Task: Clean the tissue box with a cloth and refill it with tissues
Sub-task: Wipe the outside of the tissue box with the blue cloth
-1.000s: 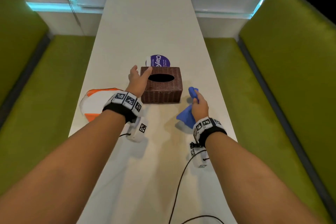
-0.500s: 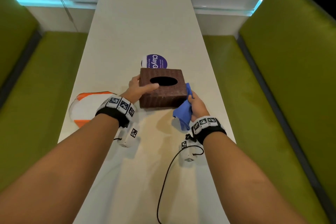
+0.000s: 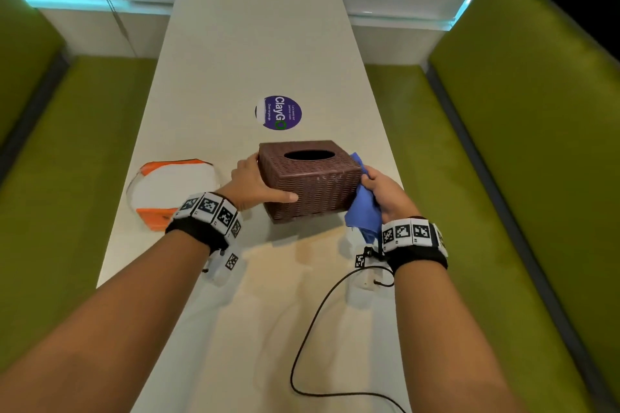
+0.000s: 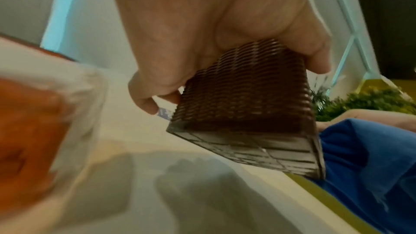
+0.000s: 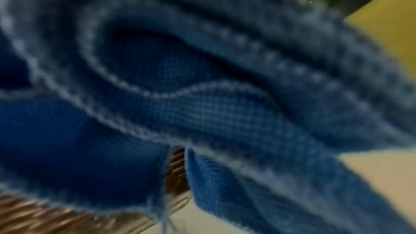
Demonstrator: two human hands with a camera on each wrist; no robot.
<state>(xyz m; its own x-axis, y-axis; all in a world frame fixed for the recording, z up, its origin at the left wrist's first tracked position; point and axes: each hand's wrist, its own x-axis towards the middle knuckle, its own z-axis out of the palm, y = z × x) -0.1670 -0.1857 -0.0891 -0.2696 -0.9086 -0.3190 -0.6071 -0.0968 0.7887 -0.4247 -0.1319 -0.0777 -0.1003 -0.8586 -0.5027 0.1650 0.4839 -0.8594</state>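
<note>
A brown woven tissue box with a dark oval slot on top is lifted and tilted above the table. My left hand grips its left end, thumb along the near side; the left wrist view shows the box off the surface with its clear base exposed. My right hand holds a blue cloth against the box's right end. The cloth fills the right wrist view, with a sliver of woven box behind it. A white and orange tissue pack lies to the left of the box.
The long cream table runs away from me between green bench seats. A round purple sticker is on the table beyond the box. A black cable trails over the near part of the table.
The box has been lifted off the table, tilted and turned slightly. My right hand has brought the cloth from beside the box up against its right end.
</note>
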